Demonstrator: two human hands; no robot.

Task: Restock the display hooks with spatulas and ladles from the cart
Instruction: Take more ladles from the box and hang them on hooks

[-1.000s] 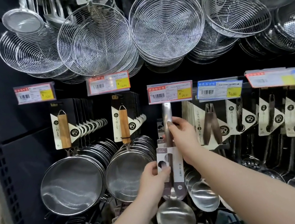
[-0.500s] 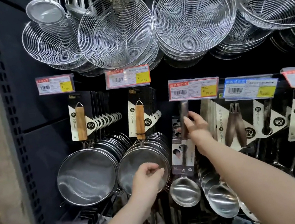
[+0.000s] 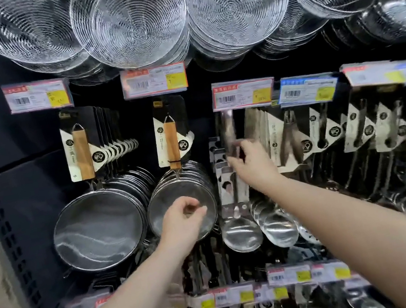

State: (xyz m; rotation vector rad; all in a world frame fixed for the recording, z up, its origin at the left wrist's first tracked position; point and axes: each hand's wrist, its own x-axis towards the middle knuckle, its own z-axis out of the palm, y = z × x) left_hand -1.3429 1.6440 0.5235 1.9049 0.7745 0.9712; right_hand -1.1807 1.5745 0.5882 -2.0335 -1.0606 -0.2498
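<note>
At far left, sieves [image 3: 98, 225] hang in rows by their wooden handles, facing out so the mesh shows. The left hand [image 3: 183, 217] hovers in front of the second row of sieves with its fingers loosely curled and holding nothing, so it looks free for the next piece. Right of it, the ladle [image 3: 239, 232] hangs bowl down below a price tag [image 3: 242, 93], at the front of its row. The right hand [image 3: 253, 163] reaches up to the ladle's handle. Blur hides whether it pinches or only touches, though it is probably seating the ladle.

Single head-worn wide-angle view, facing forward, close to the black display panel [image 3: 26, 183]
</note>
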